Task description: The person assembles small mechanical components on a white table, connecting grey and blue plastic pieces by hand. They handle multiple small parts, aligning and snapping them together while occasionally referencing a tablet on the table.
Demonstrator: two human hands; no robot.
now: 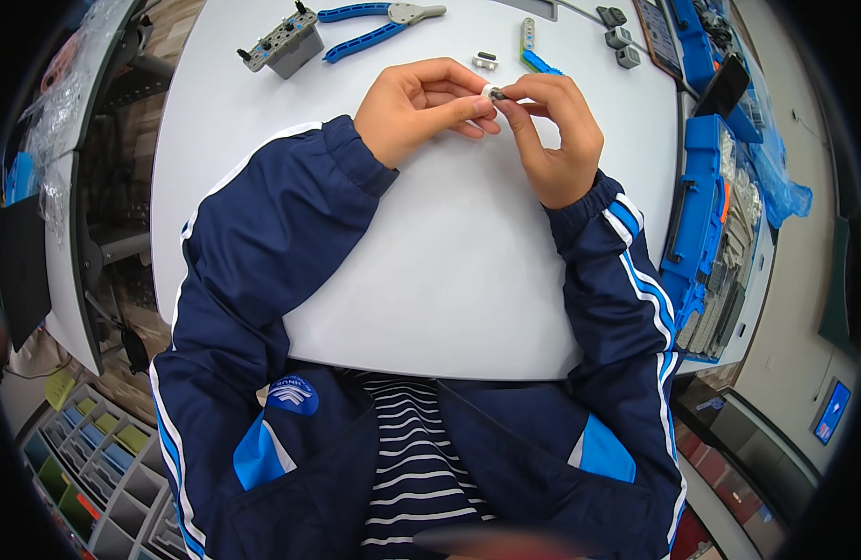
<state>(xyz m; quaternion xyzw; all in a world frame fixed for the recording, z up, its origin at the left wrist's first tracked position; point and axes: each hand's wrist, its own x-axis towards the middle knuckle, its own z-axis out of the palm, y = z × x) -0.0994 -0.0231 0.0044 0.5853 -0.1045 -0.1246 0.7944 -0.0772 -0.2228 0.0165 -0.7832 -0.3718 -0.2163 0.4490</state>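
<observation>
Above the far middle of the table, my two hands meet fingertip to fingertip. My left hand (pixel 421 105) is closed in a pinch on a small white round part (pixel 489 91). A tiny dark connector piece (pixel 498 94) sits against it, pinched between the thumb and forefinger of my right hand (pixel 559 131). My fingertips cover much of both parts, so how far they are joined cannot be seen. Just beyond my fingers a small grey-and-white piece (pixel 485 61) lies on the white table (pixel 430 271).
Far left are a grey building-block assembly (pixel 288 49) and a blue-handled plier-like tool (pixel 379 26). A grey, green and blue beam piece (pixel 533 47) lies beyond my right hand. Small grey blocks (pixel 621 39) and a tablet (pixel 656 37) are far right. A blue case (pixel 696 205) of grey parts stands along the right edge.
</observation>
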